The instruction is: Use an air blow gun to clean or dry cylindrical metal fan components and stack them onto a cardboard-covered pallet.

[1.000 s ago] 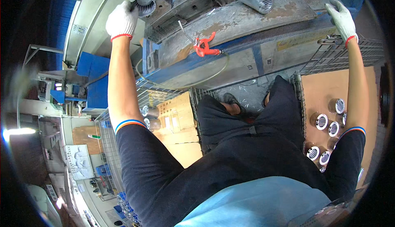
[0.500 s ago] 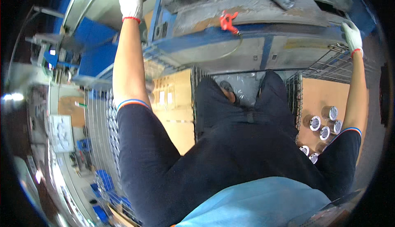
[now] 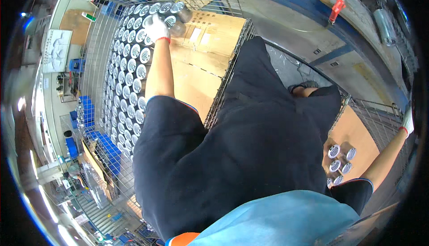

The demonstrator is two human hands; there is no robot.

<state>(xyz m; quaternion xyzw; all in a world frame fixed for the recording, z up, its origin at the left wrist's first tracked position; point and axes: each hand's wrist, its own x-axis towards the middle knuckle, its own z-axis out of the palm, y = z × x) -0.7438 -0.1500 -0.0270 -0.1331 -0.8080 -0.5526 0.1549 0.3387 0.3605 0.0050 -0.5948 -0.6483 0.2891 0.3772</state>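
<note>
My left hand (image 3: 157, 30), in a white glove with a red cuff, reaches among the upright metal cylinders (image 3: 129, 79) packed in rows in the left wire cage. A metal cylinder (image 3: 178, 29) with a slotted round top stands just right of its fingers. The fingers are small and blurred, so their grip on any cylinder cannot be made out. Far out to the right, my gloved right hand (image 3: 407, 122) is near the picture's dark rim, beside the wire mesh. Its fingers are mostly hidden.
Cardboard (image 3: 190, 83) lines the left cage (image 3: 230, 69). Several slotted-top cylinders (image 3: 335, 165) stand on brown board in the right cage. Ahead is a blue and grey machine (image 3: 286, 16), with a red-handled tool (image 3: 338, 10) hanging and a metal cylinder (image 3: 384, 27) lying on it.
My view has turned left. My left hand has moved from beside the machine to the cylinders in the left cage. My right hand has gone from the machine's edge to the picture's right rim.
</note>
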